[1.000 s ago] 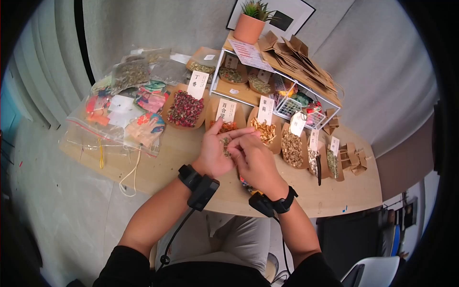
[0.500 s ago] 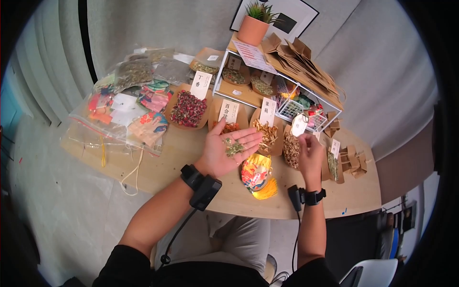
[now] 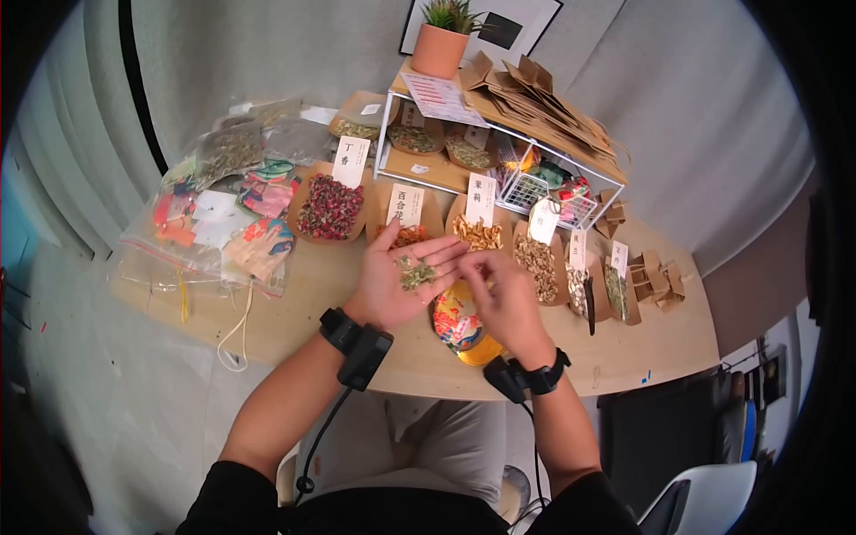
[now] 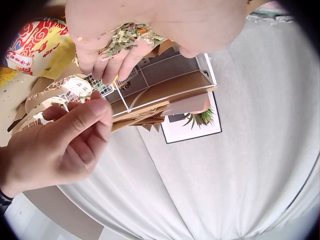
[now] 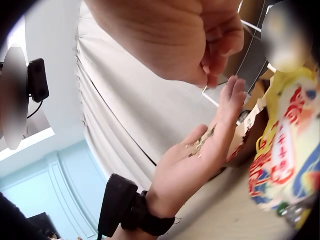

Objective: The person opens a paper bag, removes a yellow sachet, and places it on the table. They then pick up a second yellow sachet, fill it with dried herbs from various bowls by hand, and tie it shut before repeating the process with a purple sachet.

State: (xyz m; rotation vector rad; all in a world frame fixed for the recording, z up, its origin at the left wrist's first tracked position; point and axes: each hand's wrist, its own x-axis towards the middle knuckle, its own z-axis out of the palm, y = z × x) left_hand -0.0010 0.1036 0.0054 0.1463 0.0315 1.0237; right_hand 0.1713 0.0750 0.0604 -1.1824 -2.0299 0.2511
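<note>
My left hand (image 3: 383, 290) is held palm up with its fingers straight, carrying a small heap of dried green herbs (image 3: 415, 273). Orange bits show among the herbs (image 4: 132, 38) in the left wrist view. Beside its fingertips is my right hand (image 3: 515, 312), fingers curled and thumb tip against the fingertips; no item shows between them. A yellow brocade pouch (image 3: 455, 314) with red and blue patterns lies on the table under the hands, partly covered by the right one. Just beyond stand kraft trays of orange dried petals (image 3: 412, 236) and light brown dried pieces (image 3: 479, 234).
A tray of dried rosebuds (image 3: 330, 209) stands left of the others, near a clear plastic bag (image 3: 152, 236) of fabric pouches. More labelled trays, one of brown chips (image 3: 535, 266), run rightward. Behind is a wooden-topped rack (image 3: 401, 165) with paper bags (image 3: 535, 107) and a potted plant (image 3: 440, 49).
My right hand went from the herbs in the left palm out over the right-hand trays, then came back beside the left fingertips. The left hand stays palm up with the herbs.
</note>
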